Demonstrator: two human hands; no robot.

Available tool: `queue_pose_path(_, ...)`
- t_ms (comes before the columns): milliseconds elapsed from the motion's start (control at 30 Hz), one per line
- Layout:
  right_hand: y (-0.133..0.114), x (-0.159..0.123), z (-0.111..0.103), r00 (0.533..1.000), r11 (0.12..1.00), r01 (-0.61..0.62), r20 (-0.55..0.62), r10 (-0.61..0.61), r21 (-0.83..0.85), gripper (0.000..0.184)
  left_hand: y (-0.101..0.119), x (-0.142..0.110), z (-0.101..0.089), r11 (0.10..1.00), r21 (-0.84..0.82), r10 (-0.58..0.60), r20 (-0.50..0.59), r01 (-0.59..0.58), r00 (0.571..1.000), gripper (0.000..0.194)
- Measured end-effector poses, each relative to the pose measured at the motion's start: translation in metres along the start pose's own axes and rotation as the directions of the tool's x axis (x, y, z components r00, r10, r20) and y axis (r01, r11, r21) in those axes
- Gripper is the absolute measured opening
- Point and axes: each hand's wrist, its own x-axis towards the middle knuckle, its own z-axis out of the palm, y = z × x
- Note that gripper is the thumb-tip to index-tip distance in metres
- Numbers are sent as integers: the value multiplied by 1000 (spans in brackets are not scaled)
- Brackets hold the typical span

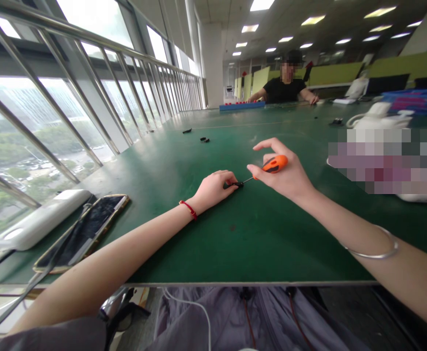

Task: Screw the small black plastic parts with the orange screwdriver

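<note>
My left hand (216, 189) rests on the green table with its fingers pinched round a small black part (238, 184). My fingers cover much of that part, and its exact kind does not show. An orange and black screwdriver (276, 164) lies in my right hand (290, 170), its handle against the palm and thumb. Its thin shaft points down to the left, and the tip meets or nearly meets the black part. My right index finger is raised, apart from the handle.
Several small black pieces (204, 140) lie farther back on the green table (199, 248). A phone (85, 231) and a white device (48, 219) are at left, with cables. A pixelated bundle (385, 161) stands at right. Across sits a person (284, 90) by a blue tray (242, 106).
</note>
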Motion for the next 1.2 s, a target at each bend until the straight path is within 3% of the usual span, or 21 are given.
queue_pose_path(167, 2, 1, 0, 999, 999, 36, -22, -36, 13, 14, 1, 0, -1, 1000, 3, 11, 2, -11, 1000, 13)
queue_pose_path(333, 1, 0, 1, 999, 999, 3, -48, -1, 35, 43, 0, 0, 0, 1000, 12, 11, -3, -11, 1000, 13)
queue_pose_path(533, 2, 0, 2, 999, 1000, 6, 34, -6, 7, 16, 0, 0, 0, 1000, 14, 18, -3, -18, 1000, 12)
queue_pose_path(733, 3, 0, 2, 999, 997, 9, -38, -6, 76, 43, 0, 0, 0, 1000, 13, 5, 1, -5, 1000, 13)
queue_pose_path(967, 1, 0, 2, 1000, 1000, -8, 17, 7, 19, 13, 0, 0, -1, 1000, 5, 8, 5, -8, 1000, 13)
queue_pose_path(1133, 0, -1, 3, 999, 996, 23, -34, -20, 89, 38, 1, 0, -1, 1000, 13, 2, 8, -2, 1000, 13)
queue_pose_path(1200, 0, -1, 2, 1000, 999, 6, -22, -5, 37, 34, 2, 0, -2, 1000, 12, 0, 8, 0, 1000, 13)
